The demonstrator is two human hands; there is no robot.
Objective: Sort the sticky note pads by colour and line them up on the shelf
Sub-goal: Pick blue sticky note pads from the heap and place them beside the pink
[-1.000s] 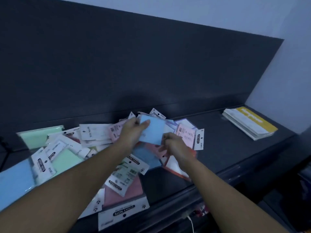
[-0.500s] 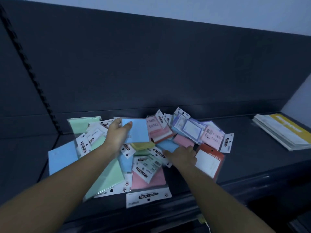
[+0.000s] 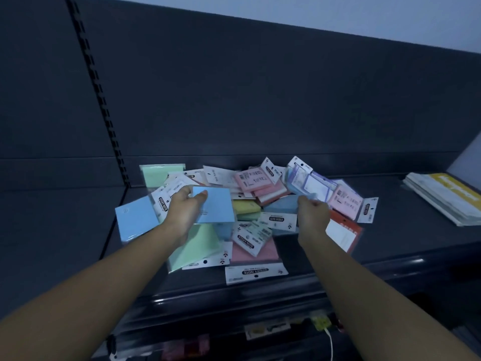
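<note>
While your left hand (image 3: 186, 209) holds a light blue pad (image 3: 217, 208) just left of the yellow pad (image 3: 246, 206) in the middle of the heap, your thumb lies across its top face and your fingers curl out of sight beneath it. Your right hand (image 3: 312, 216), to the right of the yellow pad, pinches the near corner of a second blue pad (image 3: 282, 204) between thumb and curled fingertips. The other pads lie unsorted around the yellow pad on the dark shelf (image 3: 390, 246): a pink pad (image 3: 256, 182) behind it, a small green pad (image 3: 161, 173) behind and far left, a larger blue pad (image 3: 135, 221) left beyond your left hand, a big green pad (image 3: 200, 243) in front, and a red-bordered pad (image 3: 343, 234) right past your right hand. Well to its right, apart from the heap, a stack of booklets (image 3: 442, 198) rests on the same shelf
</note>
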